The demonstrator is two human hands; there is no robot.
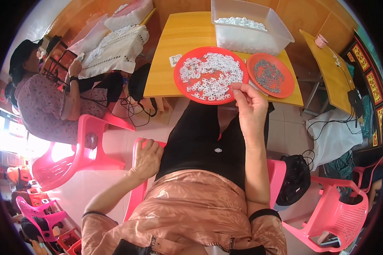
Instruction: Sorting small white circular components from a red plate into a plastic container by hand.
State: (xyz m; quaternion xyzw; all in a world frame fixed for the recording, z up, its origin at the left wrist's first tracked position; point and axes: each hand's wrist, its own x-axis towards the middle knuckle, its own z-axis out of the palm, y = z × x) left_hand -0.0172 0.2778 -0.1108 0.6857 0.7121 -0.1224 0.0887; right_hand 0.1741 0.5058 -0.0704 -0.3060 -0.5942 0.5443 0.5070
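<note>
left hand (pixel 147 159) rested near, fingers curled on the edge of the pink chair (pixel 137 146); a small white piece (pixel 218 150) lay on the black lap. farther, right hand (pixel 251 108) reached to the near rim of the red plate (pixel 181 83) of white pieces, fingers loosely together, grip unclear. beyond, right, an orange plate (pixel 288 85) of metal parts, then a clear bin (pixel 281 40) on the yellow table (pixel 178 38).
</note>
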